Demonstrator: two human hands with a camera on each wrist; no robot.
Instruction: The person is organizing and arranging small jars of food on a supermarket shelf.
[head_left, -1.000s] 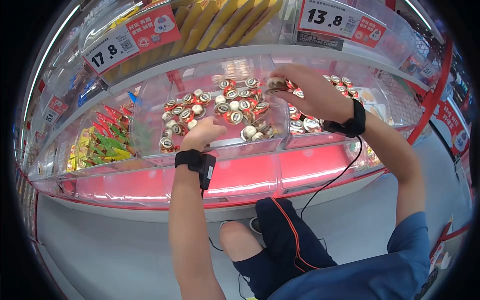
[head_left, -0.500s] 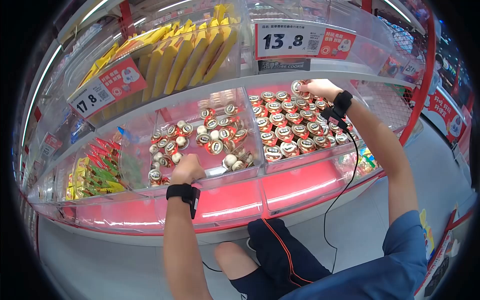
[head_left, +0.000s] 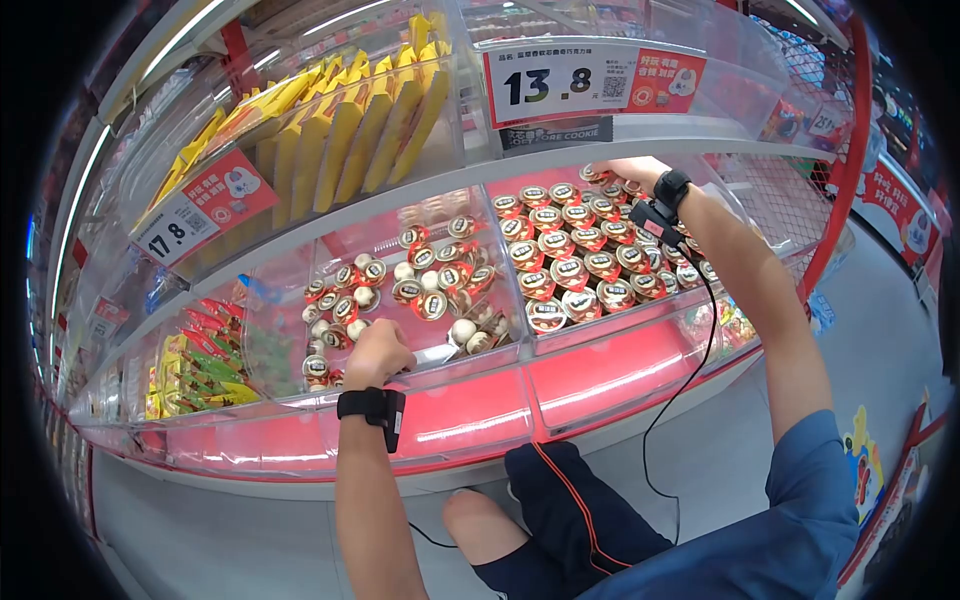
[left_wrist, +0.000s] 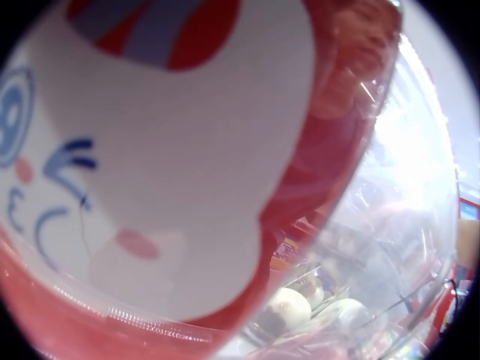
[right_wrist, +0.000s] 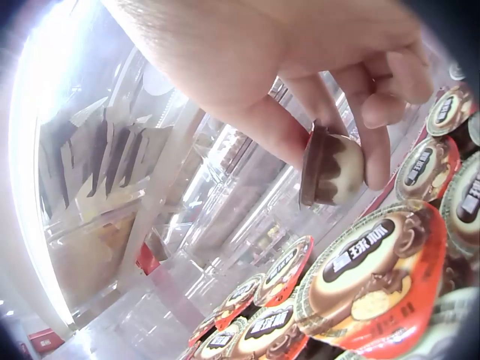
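Observation:
At the far part of the right bin (head_left: pixel 590 329), my right hand (head_left: pixel 640 174) reaches over rows of lidded cups (head_left: pixel 570 271). In the right wrist view that hand (right_wrist: pixel 300 64) pinches one small cup (right_wrist: pixel 341 171) on its side between thumb and fingers, above other cups (right_wrist: pixel 367 277) lying lid up. My left hand (head_left: pixel 380 352) is at the front of the left bin (head_left: pixel 450 370), beside loose cups (head_left: pixel 345 308); its fingers are bent, and whether they hold anything is hidden. The left wrist view does not show that hand.
Yellow packets (head_left: pixel 340 140) fill an upper bin behind price signs (head_left: pixel 545 85). Colourful bags (head_left: pixel 200 365) stand in a bin on the left. A clear divider separates the two cup bins. A red post (head_left: pixel 848 190) and mesh are at the right.
My right hand has moved from above the divider to the far part of the right bin. My left hand has drawn back toward its bin's front wall. The head view has shifted.

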